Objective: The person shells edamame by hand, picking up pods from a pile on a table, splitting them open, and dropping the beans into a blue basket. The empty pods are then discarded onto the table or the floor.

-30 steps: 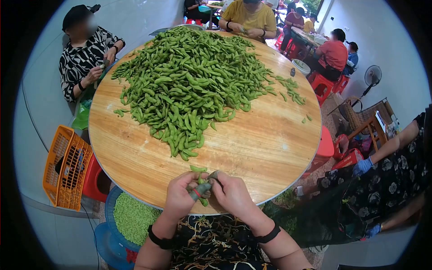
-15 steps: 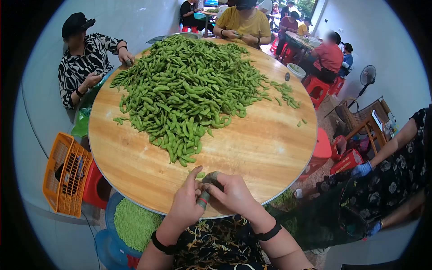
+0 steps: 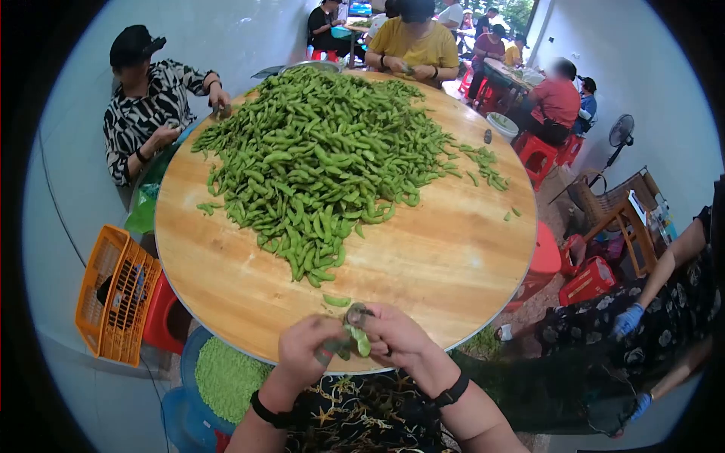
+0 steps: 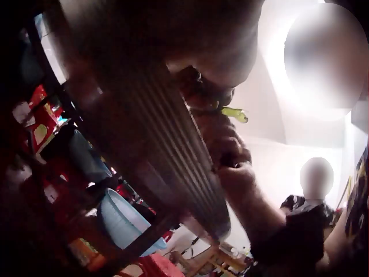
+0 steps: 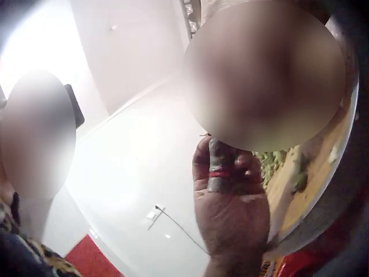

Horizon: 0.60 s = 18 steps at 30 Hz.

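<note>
My right hand point(image 3: 399, 332) pinches a green edamame pod point(image 3: 362, 342) between a dark-covered thumb and the fingers, at the near edge of the round wooden table point(image 3: 430, 257). Curled against the same pod is my left hand point(image 3: 308, 349), its thumb in a grey sleeve with a red band point(image 5: 218, 173). In the left wrist view a pale green pod end point(image 4: 235, 114) sticks out between the hands. One loose pod point(image 3: 336, 300) lies just beyond them. A large heap of edamame pods point(image 3: 317, 151) covers the table's far left part.
Below the table's left edge is a blue basin point(image 3: 189, 359) of shelled beans. An orange crate point(image 3: 98, 287) and a red stool point(image 3: 164, 317) stand at left. People sit around the table's far side; a gloved person point(image 3: 672, 264) is at right beside dark netting.
The hands have shifted slightly; a pale green pod now shows at the right thumb. The left index finger, extended half a second ago, is now curled in. The loose pod lies uncovered.
</note>
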Available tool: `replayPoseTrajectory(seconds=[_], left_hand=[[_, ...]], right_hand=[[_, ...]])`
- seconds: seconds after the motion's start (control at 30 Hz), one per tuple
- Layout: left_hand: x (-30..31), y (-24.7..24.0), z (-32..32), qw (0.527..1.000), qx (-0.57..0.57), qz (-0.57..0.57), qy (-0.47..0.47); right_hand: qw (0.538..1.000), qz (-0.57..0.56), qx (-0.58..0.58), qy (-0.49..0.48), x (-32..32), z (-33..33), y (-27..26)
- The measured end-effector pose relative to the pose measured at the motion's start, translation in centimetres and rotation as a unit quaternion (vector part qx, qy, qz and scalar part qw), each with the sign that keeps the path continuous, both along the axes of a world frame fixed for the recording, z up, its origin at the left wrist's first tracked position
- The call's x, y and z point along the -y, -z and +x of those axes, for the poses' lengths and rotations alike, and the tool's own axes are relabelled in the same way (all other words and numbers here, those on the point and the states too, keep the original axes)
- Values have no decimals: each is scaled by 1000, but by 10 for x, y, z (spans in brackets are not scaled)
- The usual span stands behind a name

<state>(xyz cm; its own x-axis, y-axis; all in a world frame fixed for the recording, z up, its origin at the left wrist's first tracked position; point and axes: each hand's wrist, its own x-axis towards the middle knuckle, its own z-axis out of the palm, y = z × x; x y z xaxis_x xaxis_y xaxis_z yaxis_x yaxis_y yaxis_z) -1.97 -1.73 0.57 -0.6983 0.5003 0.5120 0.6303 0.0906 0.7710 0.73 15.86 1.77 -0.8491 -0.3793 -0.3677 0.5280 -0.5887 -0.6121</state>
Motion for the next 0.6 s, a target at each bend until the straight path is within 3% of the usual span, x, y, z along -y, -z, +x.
replayPoseTrajectory(seconds=[0.07, 0.13, 0.17, 0.2, 0.27, 0.33, 0.37, 0.4, 0.43, 0.47, 0.53, 0.6], left_hand=[[0, 3, 1, 986, 159, 33, -46], [3, -3, 0, 977, 196, 20, -86], [9, -3, -3, 977, 177, -10, -121], [14, -2, -8, 967, 198, 37, -154], [33, 3, -24, 951, 255, 43, -169], [38, 5, -37, 959, 153, -11, -240], [36, 8, -44, 958, 156, -14, -241], [32, 12, -49, 962, 58, -82, -253], [29, 15, -52, 953, -41, -148, -261], [24, 14, -50, 952, -39, -151, -263], [9, 10, -45, 972, -33, -153, -177], [-1, 6, -37, 977, 8, -164, -134]], right_hand=[[993, 106, -32, 34, 1, -6, -5], [976, 204, -75, 27, -3, -7, -8], [947, 252, -197, 16, -6, -6, -6], [898, 359, -197, -163, -25, -5, -21], [829, 374, -364, -201, -33, -9, -25], [720, 577, -363, -131, -30, -32, -31], [666, 655, -346, -94, -31, -54, -20], [659, 664, -352, 0, -26, -71, -11], [628, 690, -359, 21, -23, -88, -6], [630, 688, -359, 19, -17, -98, -3], [531, 784, -321, 10, -6, -107, 2], [518, 785, -339, -6, -4, -106, 1]])
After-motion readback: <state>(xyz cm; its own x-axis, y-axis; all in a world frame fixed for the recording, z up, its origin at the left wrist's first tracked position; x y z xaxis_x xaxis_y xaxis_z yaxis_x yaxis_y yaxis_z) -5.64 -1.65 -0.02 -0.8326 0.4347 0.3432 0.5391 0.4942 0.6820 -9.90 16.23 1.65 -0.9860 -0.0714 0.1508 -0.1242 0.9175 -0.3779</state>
